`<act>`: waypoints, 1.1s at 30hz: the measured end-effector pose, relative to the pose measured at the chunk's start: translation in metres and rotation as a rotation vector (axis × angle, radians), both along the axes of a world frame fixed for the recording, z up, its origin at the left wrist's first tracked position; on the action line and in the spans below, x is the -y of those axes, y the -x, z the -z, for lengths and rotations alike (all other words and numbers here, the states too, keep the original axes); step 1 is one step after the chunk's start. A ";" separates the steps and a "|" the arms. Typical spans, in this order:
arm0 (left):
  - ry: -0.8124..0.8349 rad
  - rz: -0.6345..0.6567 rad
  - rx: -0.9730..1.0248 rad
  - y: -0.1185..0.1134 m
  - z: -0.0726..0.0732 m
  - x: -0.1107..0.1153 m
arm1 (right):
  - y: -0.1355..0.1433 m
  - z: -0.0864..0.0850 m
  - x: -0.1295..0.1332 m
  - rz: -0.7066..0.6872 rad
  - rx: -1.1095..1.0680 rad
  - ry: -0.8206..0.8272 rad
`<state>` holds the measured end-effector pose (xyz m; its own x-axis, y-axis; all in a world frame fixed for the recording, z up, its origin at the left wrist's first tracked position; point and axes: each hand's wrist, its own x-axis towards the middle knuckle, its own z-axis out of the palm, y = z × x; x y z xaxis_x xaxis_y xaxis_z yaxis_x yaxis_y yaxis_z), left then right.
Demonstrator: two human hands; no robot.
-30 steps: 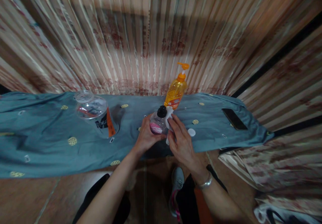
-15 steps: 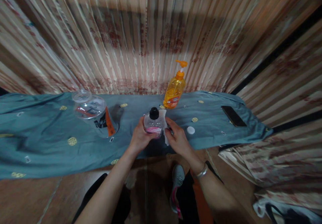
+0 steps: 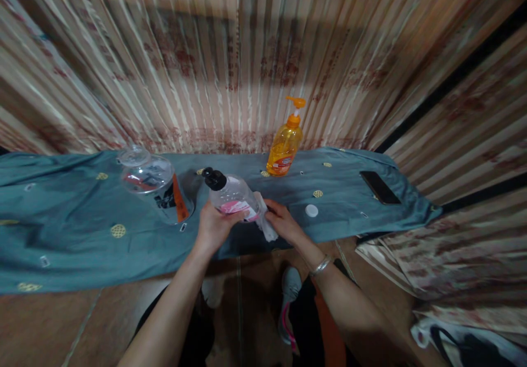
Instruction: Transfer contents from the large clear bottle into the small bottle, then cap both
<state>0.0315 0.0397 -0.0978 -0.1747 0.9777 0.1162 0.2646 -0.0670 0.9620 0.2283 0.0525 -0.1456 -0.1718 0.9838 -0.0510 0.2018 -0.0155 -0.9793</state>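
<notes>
Gripping one clear bottle (image 3: 233,196) at frame centre, the left hand (image 3: 213,225) wraps its tilted body, black cap pointing upper left. The right hand (image 3: 283,223) pinches one white cloth (image 3: 262,220) against the bottle's base. One jar (image 3: 153,183), one orange pump bottle (image 3: 285,143), one phone (image 3: 375,187), one white lid (image 3: 312,210).

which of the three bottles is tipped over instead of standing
The small clear bottle with the black cap, held in the left hand, leans with its cap toward the left. The orange pump bottle and the big clear jug both stand on the blue cloth.
</notes>
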 end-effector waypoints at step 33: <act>-0.087 0.082 0.077 -0.054 0.008 -0.071 | -0.012 0.003 -0.021 0.160 0.424 -0.477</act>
